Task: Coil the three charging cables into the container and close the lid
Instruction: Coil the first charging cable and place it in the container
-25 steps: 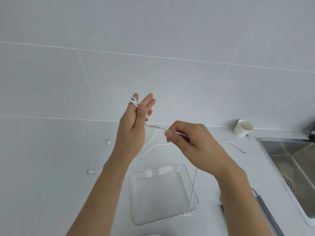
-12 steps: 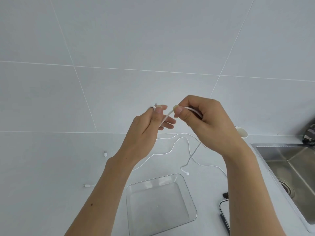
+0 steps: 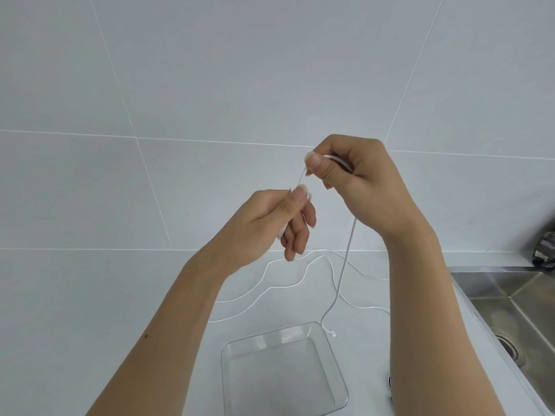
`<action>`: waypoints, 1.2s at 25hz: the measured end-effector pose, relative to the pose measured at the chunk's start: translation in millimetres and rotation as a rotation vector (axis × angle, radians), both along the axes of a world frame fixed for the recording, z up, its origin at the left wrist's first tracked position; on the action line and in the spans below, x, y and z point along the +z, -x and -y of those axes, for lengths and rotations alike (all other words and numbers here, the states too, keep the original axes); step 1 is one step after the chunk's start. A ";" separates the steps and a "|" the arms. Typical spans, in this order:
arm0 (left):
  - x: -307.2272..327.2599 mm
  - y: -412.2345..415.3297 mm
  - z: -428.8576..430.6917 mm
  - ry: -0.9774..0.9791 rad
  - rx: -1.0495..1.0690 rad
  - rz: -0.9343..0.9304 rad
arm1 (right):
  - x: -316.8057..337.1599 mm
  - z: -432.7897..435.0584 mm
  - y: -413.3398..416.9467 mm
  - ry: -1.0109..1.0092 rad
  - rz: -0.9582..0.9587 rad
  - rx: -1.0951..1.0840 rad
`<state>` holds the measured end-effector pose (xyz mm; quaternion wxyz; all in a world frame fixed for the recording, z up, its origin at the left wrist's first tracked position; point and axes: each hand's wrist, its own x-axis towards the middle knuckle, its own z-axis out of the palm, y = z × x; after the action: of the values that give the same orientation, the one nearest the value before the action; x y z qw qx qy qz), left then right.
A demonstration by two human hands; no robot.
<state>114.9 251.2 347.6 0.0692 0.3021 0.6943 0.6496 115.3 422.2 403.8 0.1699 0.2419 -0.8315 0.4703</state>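
My left hand point(image 3: 270, 226) pinches a white charging cable point(image 3: 345, 265) that is looped around its fingers. My right hand point(image 3: 357, 181), raised above and to the right of the left, grips the same cable between thumb and forefinger. From the right hand the cable hangs down, and its plug end point(image 3: 332, 333) dangles just over the far right corner of the clear square container point(image 3: 338, 376). The container sits empty on the counter between my forearms. Two more white cables point(image 3: 282, 285) lie in wavy lines on the counter behind it.
A steel sink point(image 3: 510, 301) is set into the counter at the right. A dark object point(image 3: 545, 249) stands at the sink's far corner. Something dark point(image 3: 390, 382) shows beside my right forearm. A white tiled wall rises behind the counter.
My right hand has lifted up and to the right, drawing the cable taut from the left hand. The hanging plug end now sits over the container's far corner.
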 end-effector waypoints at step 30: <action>13.0 -2.7 -11.8 -0.800 -0.048 0.220 | -59.2 10.9 -2.1 -0.021 0.176 0.025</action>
<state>117.7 262.9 360.6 0.0352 0.2502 0.3682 0.8947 117.5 411.3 344.6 0.0877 0.2117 -0.8450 0.4832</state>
